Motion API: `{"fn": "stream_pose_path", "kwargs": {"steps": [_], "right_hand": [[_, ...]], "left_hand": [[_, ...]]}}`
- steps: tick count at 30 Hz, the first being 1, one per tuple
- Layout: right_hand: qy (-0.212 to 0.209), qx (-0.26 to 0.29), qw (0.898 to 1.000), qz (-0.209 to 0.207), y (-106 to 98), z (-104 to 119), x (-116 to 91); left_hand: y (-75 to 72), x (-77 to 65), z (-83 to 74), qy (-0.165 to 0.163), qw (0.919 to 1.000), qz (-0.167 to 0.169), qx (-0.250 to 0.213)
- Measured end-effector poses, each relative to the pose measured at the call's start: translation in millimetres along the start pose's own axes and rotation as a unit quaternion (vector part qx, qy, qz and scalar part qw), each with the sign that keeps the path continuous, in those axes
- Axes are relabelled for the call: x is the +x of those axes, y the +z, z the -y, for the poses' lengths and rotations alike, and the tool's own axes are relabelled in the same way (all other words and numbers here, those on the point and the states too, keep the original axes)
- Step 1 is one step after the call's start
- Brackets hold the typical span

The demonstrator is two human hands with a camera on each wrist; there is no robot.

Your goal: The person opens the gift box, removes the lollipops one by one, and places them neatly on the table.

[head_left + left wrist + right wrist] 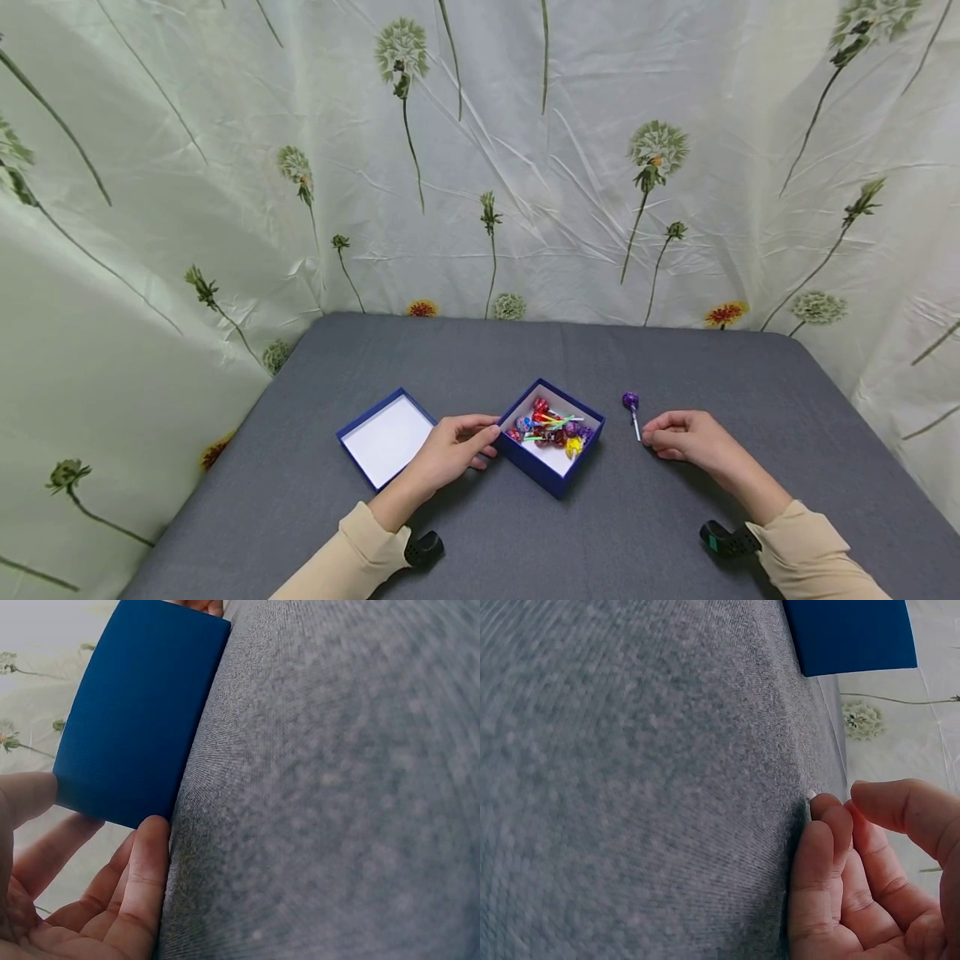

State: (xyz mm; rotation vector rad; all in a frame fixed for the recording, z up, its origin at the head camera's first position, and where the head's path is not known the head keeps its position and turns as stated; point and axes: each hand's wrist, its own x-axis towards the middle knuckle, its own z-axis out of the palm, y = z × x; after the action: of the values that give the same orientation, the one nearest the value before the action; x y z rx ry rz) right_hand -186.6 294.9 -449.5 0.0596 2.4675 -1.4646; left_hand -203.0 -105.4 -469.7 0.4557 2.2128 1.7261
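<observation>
A blue square box (551, 475) with a white inside stands on the table, holding several wrapped lollipops (551, 423) in red, purple, blue and yellow. My left hand (453, 450) grips its left corner, thumb near the rim and fingertips low on the side, as the left wrist view shows (82, 892). To the right of the box lies a single purple lollipop (631, 402), its white stick pointing towards me. Beside the stick's end is my right hand (693, 442), fingers bent loosely. In the right wrist view a white stick tip (811, 795) shows past the fingertips, away from the thumb.
The box's lid (386, 437), white inside with a blue rim, lies left of the box, partly behind my left hand. A grey cloth covers the table (480, 358). A curtain (480, 167) with a dandelion print hangs along the back and sides.
</observation>
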Motion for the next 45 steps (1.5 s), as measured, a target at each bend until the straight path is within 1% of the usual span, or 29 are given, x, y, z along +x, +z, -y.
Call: {"fn": "stream_pose_path", "kwargs": {"steps": [4, 11, 14, 18, 21, 24, 29, 33, 36, 41, 45], "right_hand": [[-0.002, 0.006, 1.000, 0.010, -1, 0, 0], [0.001, 0.013, 1.000, 0.020, -3, 0, 1], [-0.005, 0.016, 0.999, 0.033, -4, 0, 1], [-0.012, 0.018, 0.999, 0.048, -5, 1, -1], [-0.013, 0.015, 0.999, 0.046, -6, 4, -1], [-0.019, 0.010, 0.999, 0.042, -9, 8, -2], [-0.028, -0.005, 0.999, 0.041, -15, 17, -4], [-0.022, -0.022, 0.999, 0.037, -18, 27, -5], [-0.019, -0.031, 0.999, 0.037, -19, 36, -5], [-0.034, -0.041, 0.998, 0.045, -19, 49, -5], [-0.043, -0.046, 0.997, 0.053, -15, 58, -3]], "left_hand": [[-1.1, -1.0, -0.7, 0.001, 1.0000, -0.003, -0.002], [-0.8, -0.3, -0.5, -0.006, 0.9999, -0.001, -0.015], [-0.7, 0.3, 0.7, -0.008, 0.9998, 0.000, -0.020], [-1.1, 0.8, 2.7, -0.017, 0.9997, 0.000, -0.018], [-1.4, 1.2, 3.2, -0.023, 0.9995, 0.000, -0.020], [-2.0, 1.1, 3.0, -0.021, 0.9995, 0.001, -0.023], [-2.6, 1.3, 2.2, -0.028, 0.9991, 0.003, -0.030], [-3.0, 2.2, 2.6, -0.035, 0.9988, 0.006, -0.034], [-3.3, 2.7, 2.6, -0.037, 0.9987, 0.007, -0.035], [-3.4, 3.0, 2.4, -0.038, 0.9987, 0.005, -0.035], [-3.2, 1.9, 2.7, -0.041, 0.9987, 0.002, -0.031]]}}
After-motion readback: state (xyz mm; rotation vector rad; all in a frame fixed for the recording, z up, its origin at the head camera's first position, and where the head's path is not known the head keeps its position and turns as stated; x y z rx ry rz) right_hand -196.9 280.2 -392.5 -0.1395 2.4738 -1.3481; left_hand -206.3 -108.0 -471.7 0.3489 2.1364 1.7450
